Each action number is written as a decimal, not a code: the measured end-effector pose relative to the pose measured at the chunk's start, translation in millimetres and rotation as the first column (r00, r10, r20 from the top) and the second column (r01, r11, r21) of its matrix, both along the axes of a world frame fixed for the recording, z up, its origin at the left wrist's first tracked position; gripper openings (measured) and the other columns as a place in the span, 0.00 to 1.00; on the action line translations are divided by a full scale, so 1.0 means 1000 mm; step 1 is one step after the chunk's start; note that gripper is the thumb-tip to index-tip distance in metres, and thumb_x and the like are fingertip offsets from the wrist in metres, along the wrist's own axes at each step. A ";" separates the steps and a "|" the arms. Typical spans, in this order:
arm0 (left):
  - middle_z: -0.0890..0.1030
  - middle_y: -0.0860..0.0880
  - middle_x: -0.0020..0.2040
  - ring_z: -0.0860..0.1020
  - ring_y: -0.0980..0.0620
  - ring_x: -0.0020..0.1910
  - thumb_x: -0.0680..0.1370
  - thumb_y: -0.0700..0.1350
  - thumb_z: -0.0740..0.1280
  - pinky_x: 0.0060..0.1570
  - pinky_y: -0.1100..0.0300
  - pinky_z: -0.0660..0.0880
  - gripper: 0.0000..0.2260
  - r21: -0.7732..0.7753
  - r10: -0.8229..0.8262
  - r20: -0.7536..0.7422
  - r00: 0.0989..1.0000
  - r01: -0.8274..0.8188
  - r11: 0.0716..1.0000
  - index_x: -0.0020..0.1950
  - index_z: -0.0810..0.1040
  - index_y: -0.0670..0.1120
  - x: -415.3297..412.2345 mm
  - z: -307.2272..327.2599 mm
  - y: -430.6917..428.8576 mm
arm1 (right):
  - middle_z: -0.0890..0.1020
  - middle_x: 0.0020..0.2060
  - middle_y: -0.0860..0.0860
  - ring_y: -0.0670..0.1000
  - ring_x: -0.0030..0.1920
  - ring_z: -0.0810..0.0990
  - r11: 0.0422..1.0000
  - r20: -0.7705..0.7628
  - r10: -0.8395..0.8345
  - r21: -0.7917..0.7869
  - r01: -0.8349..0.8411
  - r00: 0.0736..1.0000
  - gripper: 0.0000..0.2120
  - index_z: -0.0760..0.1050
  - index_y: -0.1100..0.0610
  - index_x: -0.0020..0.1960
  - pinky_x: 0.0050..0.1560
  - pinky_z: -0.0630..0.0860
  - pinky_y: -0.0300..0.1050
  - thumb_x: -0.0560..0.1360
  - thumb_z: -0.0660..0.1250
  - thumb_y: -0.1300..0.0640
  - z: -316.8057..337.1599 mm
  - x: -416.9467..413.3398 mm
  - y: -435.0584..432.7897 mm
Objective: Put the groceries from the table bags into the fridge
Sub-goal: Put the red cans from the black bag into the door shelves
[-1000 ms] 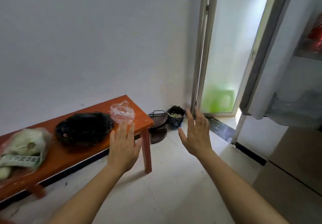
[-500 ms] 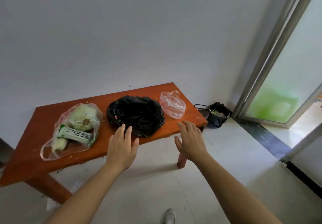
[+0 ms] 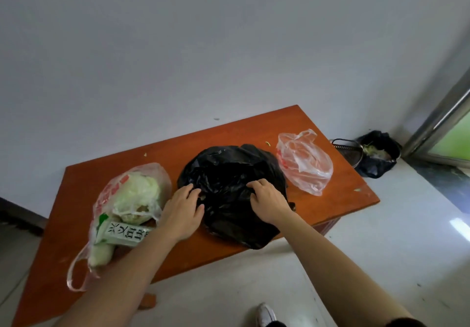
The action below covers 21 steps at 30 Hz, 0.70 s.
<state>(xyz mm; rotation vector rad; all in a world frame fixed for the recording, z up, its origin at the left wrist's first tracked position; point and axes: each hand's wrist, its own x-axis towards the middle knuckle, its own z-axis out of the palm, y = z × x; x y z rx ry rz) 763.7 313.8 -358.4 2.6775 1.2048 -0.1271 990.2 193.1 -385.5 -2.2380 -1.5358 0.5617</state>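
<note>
– Black bag (image 3: 229, 187) first: where was it, and who had hold of it?
– Middle of the table (image 3: 338, 199), a crumpled round heap with no clear long axis, its near end hanging over the table's near edge. Nearest of all was one white shoe (image 3: 265, 314) on the floor, then two bare forearms reaching forward. The left hand (image 3: 181, 207) had its fingers curled into the plastic at the bag's left side. The right hand (image 3: 267, 203) had its fingers bunched into the plastic near the crest. Both gripped the black bag, and nothing inside it showed.
– How many bags in all?
– Three, in a row along the table's long axis, which ran from near left to far right. Left of the black one lay a clear bag (image 3: 106, 199), lengthwise from near to far, its loop handle (image 3: 73, 276) pointing at the near edge. It held one pale cabbage (image 3: 137, 192), one pale long vegetable (image 3: 101, 255) and one green-and-white packet (image 3: 119, 235).
– Any writing?
– Large dark Chinese characters on the packet, partly covered by the left forearm; I couldn't read them surely. The clear bag's red print was too crumpled to read.
– And farther back?
– One pink-tinted bag (image 3: 302, 164) just right of the black one; I couldn't tell what it held. Beyond the table's right end, on the floor by the wall, one dark wire basket (image 3: 348, 148) stood against one black-lined bin (image 3: 376, 159) with scraps in it.
</note>
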 end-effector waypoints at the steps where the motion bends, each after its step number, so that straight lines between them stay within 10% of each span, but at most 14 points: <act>1: 0.58 0.47 0.80 0.55 0.47 0.79 0.84 0.55 0.55 0.74 0.49 0.62 0.25 -0.020 -0.013 -0.011 1.000 0.013 1.000 0.79 0.60 0.47 0.004 -0.006 0.010 | 0.70 0.70 0.54 0.58 0.66 0.73 1.000 -0.030 -0.004 -0.028 0.003 1.000 0.20 0.67 0.54 0.75 0.56 0.75 0.50 0.84 0.56 0.56 -0.004 0.001 0.013; 9: 0.46 0.42 0.81 0.45 0.41 0.80 0.80 0.58 0.63 0.75 0.42 0.55 0.36 -0.022 -0.018 -0.083 0.996 0.016 1.000 0.81 0.49 0.48 0.039 -0.067 0.101 | 0.70 0.70 0.58 0.61 0.65 0.74 0.959 -0.139 -0.072 -0.281 0.031 0.988 0.26 0.57 0.55 0.80 0.58 0.74 0.51 0.83 0.57 0.57 -0.048 0.010 0.085; 15: 0.50 0.45 0.81 0.49 0.36 0.78 0.69 0.58 0.77 0.74 0.40 0.58 0.59 -0.435 0.157 -0.122 0.980 -0.195 0.879 0.79 0.33 0.52 0.060 -0.114 0.182 | 0.65 0.74 0.59 0.62 0.67 0.72 0.886 -0.136 -0.272 -0.423 0.192 0.953 0.29 0.52 0.55 0.82 0.60 0.74 0.51 0.83 0.57 0.56 -0.068 0.009 0.105; 21: 0.67 0.42 0.70 0.68 0.35 0.67 0.77 0.54 0.69 0.62 0.45 0.70 0.27 -0.363 0.125 -0.184 0.975 -0.185 0.913 0.73 0.65 0.49 0.071 -0.130 0.212 | 0.63 0.75 0.61 0.64 0.72 0.68 0.821 -0.135 -0.343 -0.525 0.227 0.930 0.34 0.52 0.55 0.81 0.67 0.71 0.53 0.81 0.63 0.52 -0.077 -0.008 0.137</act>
